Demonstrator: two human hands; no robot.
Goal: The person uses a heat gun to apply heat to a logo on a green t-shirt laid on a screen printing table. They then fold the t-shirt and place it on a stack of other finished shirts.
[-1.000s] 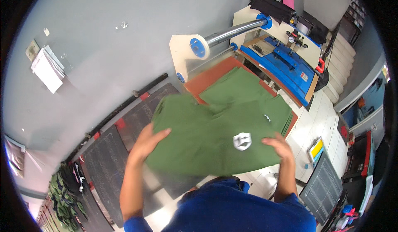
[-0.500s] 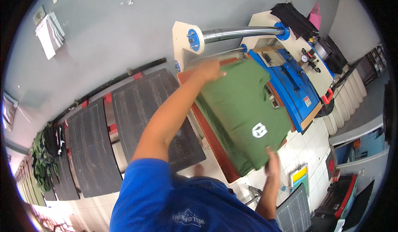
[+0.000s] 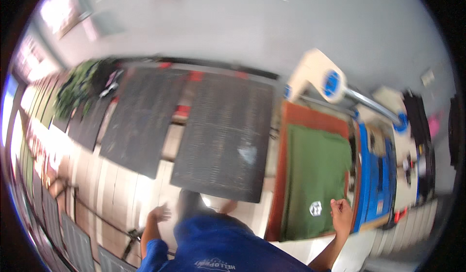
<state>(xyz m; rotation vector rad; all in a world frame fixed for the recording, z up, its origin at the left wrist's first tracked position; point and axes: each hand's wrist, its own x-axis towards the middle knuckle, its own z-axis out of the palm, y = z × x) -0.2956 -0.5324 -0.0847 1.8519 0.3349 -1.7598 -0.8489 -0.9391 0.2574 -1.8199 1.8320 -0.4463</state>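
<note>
A folded green shirt (image 3: pixel 318 175) with a small white emblem (image 3: pixel 316 208) lies flat on the reddish-brown bed (image 3: pixel 277 194) of a press, at the right. Over the shirt's near right edge is my right hand (image 3: pixel 341 213), its fingers curled in, with no cloth seen in them. My left hand (image 3: pixel 160 214) hangs away from the shirt, above the tiled floor left of my body. Its fingers are stretched out, a little smeared by motion, and it holds nothing.
Beside the bed stands the press's blue plate (image 3: pixel 373 179), with a metal roller bar (image 3: pixel 374 104) behind. Dark flat boards (image 3: pixel 225 131) line the wall to the left, with camouflage cloth (image 3: pixel 77 92) at the far end. More grey boards (image 3: pixel 77 238) stand at the lower left.
My left hand has left the shirt and swung down to the left. The view has turned left, so the press now appears farther right. The shirt lies flatter on the bed.
</note>
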